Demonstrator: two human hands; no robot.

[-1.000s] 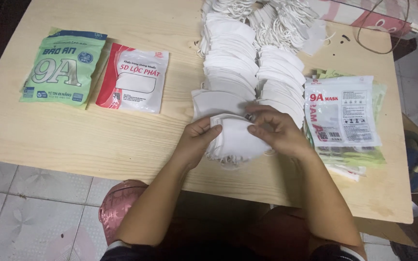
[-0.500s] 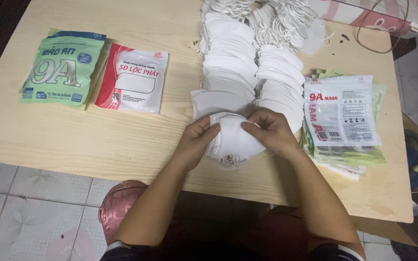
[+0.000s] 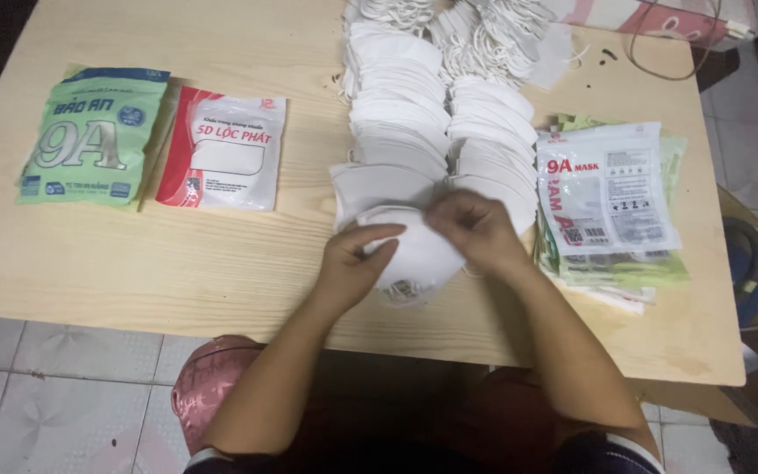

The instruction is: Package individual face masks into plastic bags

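Hands on a white mask (image 3: pixel 414 254) near the bench's (image 3: pixel 177 263) front edge.
Left hand (image 3: pixel 353 259) fingers pinch its left edge; right hand (image 3: pixel 475 228) fingers pinch its top.

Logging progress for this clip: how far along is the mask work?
Done: two packs, green and red-white, lie apart at left. In hand: left hand and right hand hold a small mask stack. Left: long loose mask rows and pouches.
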